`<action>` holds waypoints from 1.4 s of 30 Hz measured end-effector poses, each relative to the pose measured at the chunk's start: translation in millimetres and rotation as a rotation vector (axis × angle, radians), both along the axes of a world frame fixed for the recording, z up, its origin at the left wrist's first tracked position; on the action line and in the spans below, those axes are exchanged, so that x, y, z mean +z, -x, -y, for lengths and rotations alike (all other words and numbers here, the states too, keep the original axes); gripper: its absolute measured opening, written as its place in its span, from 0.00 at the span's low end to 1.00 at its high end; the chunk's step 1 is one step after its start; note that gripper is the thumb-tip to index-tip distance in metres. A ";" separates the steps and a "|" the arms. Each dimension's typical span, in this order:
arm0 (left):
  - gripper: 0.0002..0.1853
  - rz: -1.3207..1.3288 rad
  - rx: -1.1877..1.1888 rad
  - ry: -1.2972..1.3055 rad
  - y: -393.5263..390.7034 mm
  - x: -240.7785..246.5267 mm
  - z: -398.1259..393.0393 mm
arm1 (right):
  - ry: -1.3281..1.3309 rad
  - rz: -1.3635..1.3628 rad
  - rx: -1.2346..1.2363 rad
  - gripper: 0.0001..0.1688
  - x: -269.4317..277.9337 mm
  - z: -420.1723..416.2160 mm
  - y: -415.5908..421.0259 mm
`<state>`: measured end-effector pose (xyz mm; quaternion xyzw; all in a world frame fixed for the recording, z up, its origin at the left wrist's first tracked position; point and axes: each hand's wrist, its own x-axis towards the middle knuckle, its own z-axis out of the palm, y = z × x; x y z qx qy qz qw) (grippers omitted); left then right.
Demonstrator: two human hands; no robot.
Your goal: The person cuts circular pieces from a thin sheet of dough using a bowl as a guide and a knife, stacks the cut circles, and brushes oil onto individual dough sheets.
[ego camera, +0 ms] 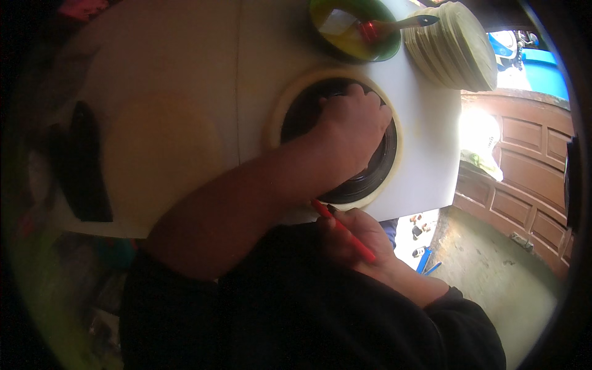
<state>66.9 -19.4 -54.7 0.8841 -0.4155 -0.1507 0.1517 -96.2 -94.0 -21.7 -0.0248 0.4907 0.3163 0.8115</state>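
Observation:
A dark, ridged round plate or lid (388, 162) lies on a flat round of pale dough (277, 118), whose rim shows around it. My left hand (354, 127) reaches across from the left and holds the plate down from above, fingers curled over its middle. Close to the table's front edge, my right hand (365, 233) grips a slim red tool (347, 236), perhaps a knife. One end of this tool points at the near edge of the dough; whether it touches is not clear. On the left lies another thin dough round (159, 143), dim in shadow.
A green bowl (391, 53) of yellow liquid with a wooden-handled brush (402, 24) stands beyond the plate. Several dough rounds are stacked (462, 51) at the table's far right. A black object (88, 171) lies at left. A brown panelled door (532, 162) stands beyond the table (430, 152).

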 end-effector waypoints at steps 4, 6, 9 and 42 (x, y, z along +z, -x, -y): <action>0.36 -0.072 -0.005 0.048 -3.4 4.8 1.3 | 0.085 -0.061 0.085 0.14 1.9 7.3 -1.2; 0.37 -0.116 0.007 0.064 -5.0 5.7 -1.8 | 0.216 0.062 0.286 0.19 9.9 21.1 -1.4; 0.39 -0.111 0.026 0.094 -2.8 12.9 -8.7 | 0.392 0.475 0.610 0.28 30.6 75.7 6.5; 0.45 -0.006 0.171 -0.039 40.6 4.9 -4.7 | 1.925 0.791 1.142 0.26 -71.3 153.0 -104.0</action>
